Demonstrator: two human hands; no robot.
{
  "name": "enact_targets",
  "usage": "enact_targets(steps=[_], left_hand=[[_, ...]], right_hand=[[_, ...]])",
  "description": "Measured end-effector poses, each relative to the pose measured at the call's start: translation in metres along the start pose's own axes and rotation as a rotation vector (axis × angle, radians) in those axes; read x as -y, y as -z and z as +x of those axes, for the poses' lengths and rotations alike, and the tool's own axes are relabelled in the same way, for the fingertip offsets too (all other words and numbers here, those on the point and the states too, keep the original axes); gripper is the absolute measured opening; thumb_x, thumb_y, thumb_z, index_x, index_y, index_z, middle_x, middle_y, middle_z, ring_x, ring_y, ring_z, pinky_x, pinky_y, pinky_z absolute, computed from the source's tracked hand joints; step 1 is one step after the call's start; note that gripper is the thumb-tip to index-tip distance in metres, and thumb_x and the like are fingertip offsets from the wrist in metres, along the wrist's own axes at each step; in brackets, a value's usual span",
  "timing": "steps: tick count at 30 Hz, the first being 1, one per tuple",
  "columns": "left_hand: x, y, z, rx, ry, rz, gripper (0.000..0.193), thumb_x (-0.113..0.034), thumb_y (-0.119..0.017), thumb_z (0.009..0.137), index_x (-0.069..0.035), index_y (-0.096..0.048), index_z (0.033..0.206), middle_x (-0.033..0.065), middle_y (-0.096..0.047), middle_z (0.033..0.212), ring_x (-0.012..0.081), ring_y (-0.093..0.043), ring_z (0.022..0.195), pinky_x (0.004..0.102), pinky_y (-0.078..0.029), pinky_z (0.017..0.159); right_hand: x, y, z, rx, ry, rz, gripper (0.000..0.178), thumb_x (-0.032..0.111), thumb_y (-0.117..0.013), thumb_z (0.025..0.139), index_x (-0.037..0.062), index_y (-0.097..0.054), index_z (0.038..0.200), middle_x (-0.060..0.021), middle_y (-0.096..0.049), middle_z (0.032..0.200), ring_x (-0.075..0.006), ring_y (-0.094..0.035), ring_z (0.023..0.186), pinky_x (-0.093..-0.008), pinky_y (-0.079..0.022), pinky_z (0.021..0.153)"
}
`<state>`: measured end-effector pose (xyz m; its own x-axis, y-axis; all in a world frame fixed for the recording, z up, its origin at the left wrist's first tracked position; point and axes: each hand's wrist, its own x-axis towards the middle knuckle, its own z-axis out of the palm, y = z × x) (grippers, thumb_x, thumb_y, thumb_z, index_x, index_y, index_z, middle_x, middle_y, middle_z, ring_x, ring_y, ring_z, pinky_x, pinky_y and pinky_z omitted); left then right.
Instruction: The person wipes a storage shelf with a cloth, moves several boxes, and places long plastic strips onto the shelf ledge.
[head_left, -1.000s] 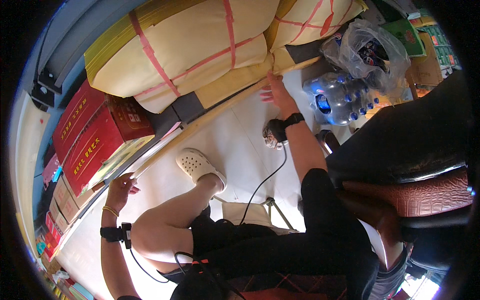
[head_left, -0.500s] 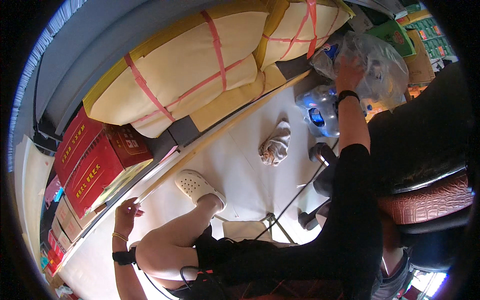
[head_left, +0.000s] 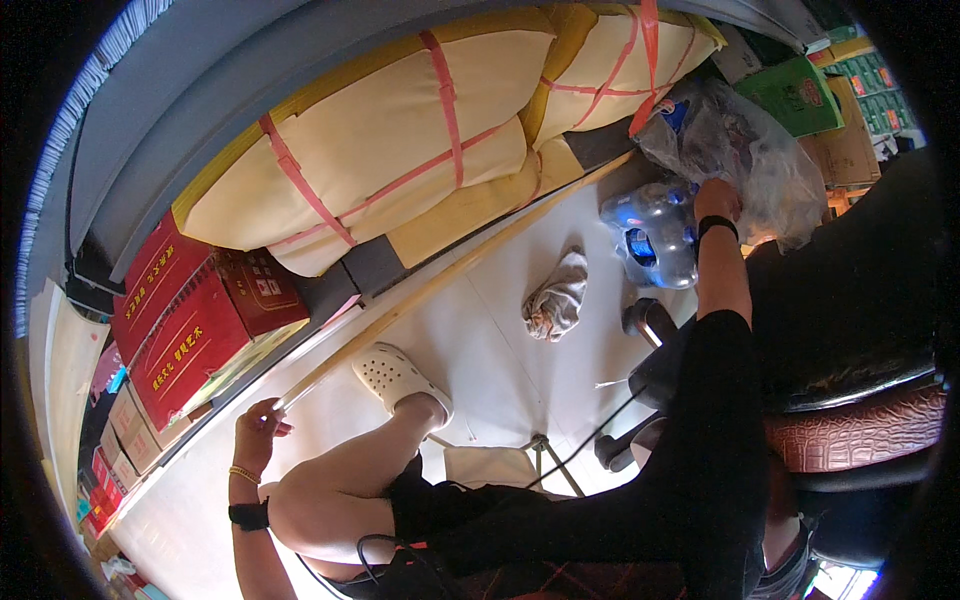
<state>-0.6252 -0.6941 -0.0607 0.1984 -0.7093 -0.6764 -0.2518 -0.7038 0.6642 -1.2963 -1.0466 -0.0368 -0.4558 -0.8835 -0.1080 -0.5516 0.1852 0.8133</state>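
My left hand (head_left: 262, 435) is low at the left, its fingers closed around the near end of a long wooden pole (head_left: 440, 275). The pole slants away to the far right along the foot of the shelf. Over at the right, my right hand (head_left: 718, 200) is closed at the near side of a crumpled clear plastic bag (head_left: 785, 165); its fingertips are partly hidden. Dark and blue items show through the bag. Just left of that hand stands a shrink-wrapped pack of bottles (head_left: 650, 240) with blue labels. A crumpled grey-brown cloth (head_left: 557, 300) lies on the floor.
Cream bundles tied with pink straps (head_left: 400, 130) line the shelf. Red cartons (head_left: 190, 320) sit at the left. A green box (head_left: 795, 95) stands behind the bag. A black chair (head_left: 850, 290) blocks the right, its legs near the cloth. My foot wears a beige clog (head_left: 395, 378).
My right hand has drawn back toward me from over the bag to its near side, and the bag has shifted slightly with it. My left hand stays at the pole's end.
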Motion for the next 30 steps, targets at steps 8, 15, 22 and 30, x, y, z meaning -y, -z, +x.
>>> enact_targets(steps=[8,15,22,30], left_hand=[[-0.001,0.000,-0.004,-0.001,-0.044,0.020,0.023,-0.007,-0.050,0.084,0.004,-0.052,0.104,0.0105,-0.059,0.079,0.0187,-0.063,0.064,0.0260,-0.052,0.057],[-0.001,-0.001,0.004,-0.011,-0.040,0.058,0.023,-0.007,-0.050,0.084,0.006,-0.053,0.103,0.0114,-0.058,0.082,0.0184,-0.062,0.063,0.0249,-0.051,0.055],[-0.008,-0.001,0.010,-0.035,-0.031,0.095,0.022,-0.008,-0.052,0.083,0.005,-0.054,0.102,0.0099,-0.058,0.077,0.0185,-0.063,0.063,0.0253,-0.052,0.055],[0.001,-0.005,-0.002,-0.035,0.064,0.029,0.023,-0.004,-0.051,0.083,0.006,-0.051,0.104,0.0097,-0.058,0.076,0.0196,-0.062,0.063,0.0266,-0.053,0.056]], right_hand=[[-0.012,-0.014,-0.006,0.308,0.028,-0.168,0.035,0.025,-0.045,0.082,-0.0028,-0.060,0.097,-0.0258,-0.055,0.101,-0.0345,-0.058,0.088,-0.0532,-0.049,0.056],[-0.009,-0.083,-0.030,0.266,-0.009,0.124,0.036,0.024,-0.038,0.085,0.0050,-0.056,0.110,-0.0153,-0.052,0.115,-0.0338,-0.049,0.107,-0.0548,-0.043,0.076],[0.017,-0.023,-0.002,0.303,-0.081,0.406,0.031,0.021,-0.046,0.078,0.0042,-0.060,0.101,-0.0169,-0.058,0.105,-0.0324,-0.057,0.095,-0.0412,-0.046,0.079],[0.092,0.038,-0.005,-0.294,0.308,0.592,0.041,0.018,-0.053,0.077,0.0003,-0.048,0.114,-0.0179,-0.057,0.100,-0.0328,-0.056,0.094,-0.0395,-0.048,0.076]])
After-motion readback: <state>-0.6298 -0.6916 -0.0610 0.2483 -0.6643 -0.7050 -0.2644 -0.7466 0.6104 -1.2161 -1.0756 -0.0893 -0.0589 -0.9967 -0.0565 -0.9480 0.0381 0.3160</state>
